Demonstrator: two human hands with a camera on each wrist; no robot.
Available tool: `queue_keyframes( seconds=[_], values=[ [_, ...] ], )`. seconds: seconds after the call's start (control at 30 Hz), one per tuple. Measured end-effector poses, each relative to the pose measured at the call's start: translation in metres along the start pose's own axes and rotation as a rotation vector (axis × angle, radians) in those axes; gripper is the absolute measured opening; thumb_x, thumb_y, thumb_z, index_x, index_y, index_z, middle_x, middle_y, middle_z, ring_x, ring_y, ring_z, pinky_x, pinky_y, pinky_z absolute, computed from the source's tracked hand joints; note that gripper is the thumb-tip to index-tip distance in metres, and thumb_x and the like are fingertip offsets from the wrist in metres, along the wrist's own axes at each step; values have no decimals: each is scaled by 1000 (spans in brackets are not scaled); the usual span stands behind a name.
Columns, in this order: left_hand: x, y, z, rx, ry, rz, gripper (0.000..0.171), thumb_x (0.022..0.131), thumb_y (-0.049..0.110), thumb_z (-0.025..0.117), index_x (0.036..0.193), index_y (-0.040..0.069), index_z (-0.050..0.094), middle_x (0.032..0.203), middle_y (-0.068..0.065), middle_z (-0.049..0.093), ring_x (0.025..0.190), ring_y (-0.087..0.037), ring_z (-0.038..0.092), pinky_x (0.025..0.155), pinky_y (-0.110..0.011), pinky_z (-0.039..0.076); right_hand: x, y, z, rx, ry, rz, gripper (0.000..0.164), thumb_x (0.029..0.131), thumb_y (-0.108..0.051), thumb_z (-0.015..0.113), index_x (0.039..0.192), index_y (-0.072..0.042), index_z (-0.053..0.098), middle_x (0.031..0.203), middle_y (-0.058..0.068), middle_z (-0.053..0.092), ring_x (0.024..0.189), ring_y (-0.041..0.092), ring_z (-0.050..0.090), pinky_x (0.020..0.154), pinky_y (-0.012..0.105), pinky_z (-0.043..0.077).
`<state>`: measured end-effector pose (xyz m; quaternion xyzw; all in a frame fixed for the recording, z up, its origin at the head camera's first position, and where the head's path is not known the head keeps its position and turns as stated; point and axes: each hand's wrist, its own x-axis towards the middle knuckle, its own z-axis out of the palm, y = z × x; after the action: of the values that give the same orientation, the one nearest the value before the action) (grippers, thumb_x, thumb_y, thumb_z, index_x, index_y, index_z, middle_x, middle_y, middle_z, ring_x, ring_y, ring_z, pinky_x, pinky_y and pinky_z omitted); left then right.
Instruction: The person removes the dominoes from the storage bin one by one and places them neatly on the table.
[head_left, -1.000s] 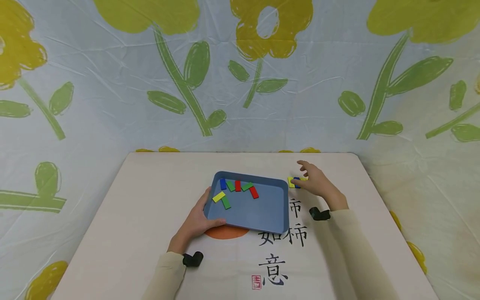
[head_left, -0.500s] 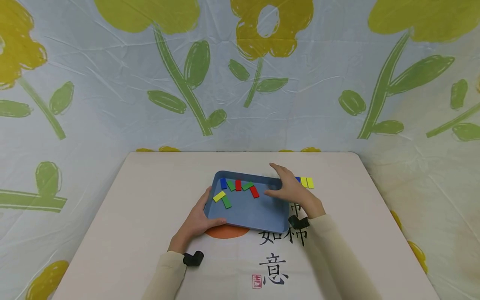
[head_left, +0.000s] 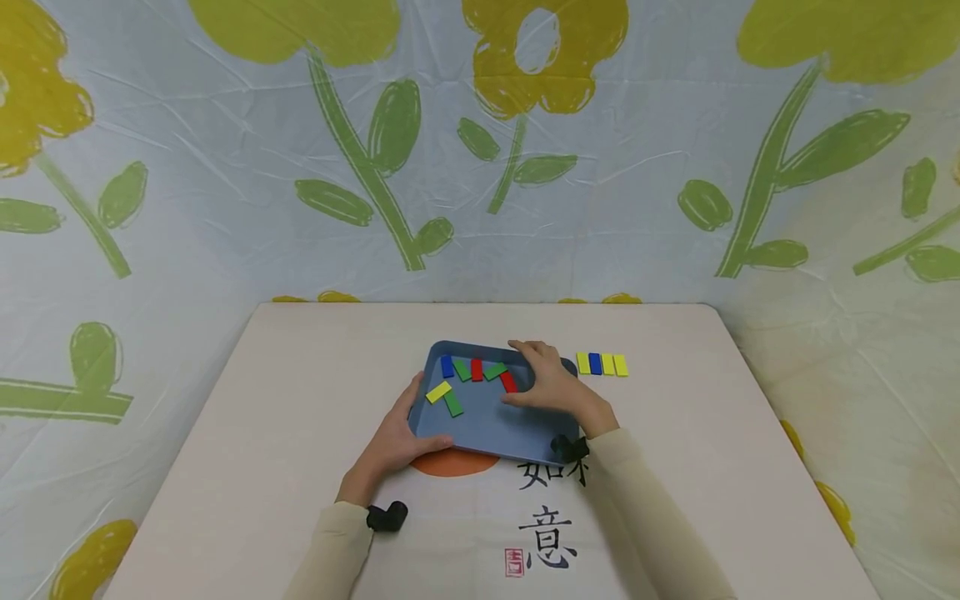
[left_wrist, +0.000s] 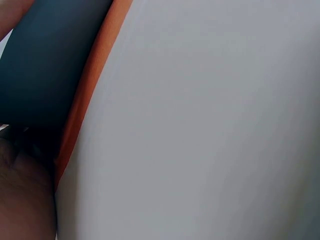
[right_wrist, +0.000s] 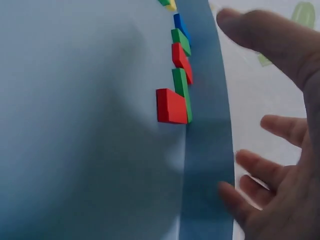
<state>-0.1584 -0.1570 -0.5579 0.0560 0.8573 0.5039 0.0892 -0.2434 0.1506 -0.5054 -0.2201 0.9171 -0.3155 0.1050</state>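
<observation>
My left hand (head_left: 397, 433) holds the blue-grey tray (head_left: 487, 429) at its left end, thumb along the near rim. Over the tray's right part is my right hand (head_left: 551, 379), thumb and fingers spread apart with nothing between them. The nearest block to it is a red one (head_left: 508, 382), partly overlapped by the hand in the head view; the right wrist view shows this red block (right_wrist: 170, 106) whole. Further left in the tray lie blue (head_left: 447, 367), green (head_left: 461, 372), red (head_left: 476, 371) and yellow (head_left: 438, 392) flat blocks, with two more green ones.
Right of the tray, a short row of flat blocks lies on the table (head_left: 300, 400): a yellow block (head_left: 582, 363), a blue block (head_left: 595, 363) and two more yellow ones. A cloth with black characters (head_left: 551, 537) and an orange shape (head_left: 453, 464) lies partly under the tray.
My right hand has moved left from the row of blocks to above the tray, uncovering that row. The left hand and the tray have stayed in place.
</observation>
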Motion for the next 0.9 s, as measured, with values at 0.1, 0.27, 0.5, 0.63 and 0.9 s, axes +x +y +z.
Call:
queue_keyframes(
  seconds=[0.1, 0.27, 0.5, 0.63, 0.9],
  values=[
    [0, 0, 0, 1, -4, -1, 126, 73, 46, 92, 167, 29, 11, 173, 1, 16, 159, -28, 17, 126, -60, 20, 0, 1, 3, -2, 20, -11, 96, 81, -46, 85, 159, -16, 38, 160, 20, 33, 147, 43, 28, 109, 70, 40],
    [1, 0, -1, 15, -3, -5, 124, 74, 46, 92, 167, 30, 11, 173, 2, 16, 159, -27, 18, 126, -59, 20, 0, 1, 7, 4, 25, -27, 91, 83, -45, 84, 158, -15, 41, 156, 18, 38, 141, 40, 35, 107, 67, 44],
    [1, 1, -1, 19, -5, -11, 123, 75, 44, 91, 167, 29, 10, 173, 2, 16, 160, -28, 17, 126, -59, 20, 1, 1, 10, 16, -9, 1, 86, 85, -44, 82, 156, -14, 44, 153, 19, 43, 134, 36, 47, 108, 59, 48],
    [1, 0, 0, 19, -2, -10, 123, 76, 44, 91, 167, 29, 10, 173, 2, 16, 160, -28, 17, 126, -59, 20, 4, 3, 10, 6, -48, 1, 82, 87, -40, 82, 153, -8, 47, 151, 19, 47, 132, 34, 50, 111, 57, 47],
    [1, -1, 1, 8, -3, -4, 124, 75, 44, 92, 167, 29, 11, 173, 2, 16, 160, -27, 17, 126, -59, 20, 11, 7, 12, -45, -75, -16, 66, 89, -27, 81, 145, -2, 55, 143, 17, 57, 127, 32, 57, 111, 52, 47]
  ],
)
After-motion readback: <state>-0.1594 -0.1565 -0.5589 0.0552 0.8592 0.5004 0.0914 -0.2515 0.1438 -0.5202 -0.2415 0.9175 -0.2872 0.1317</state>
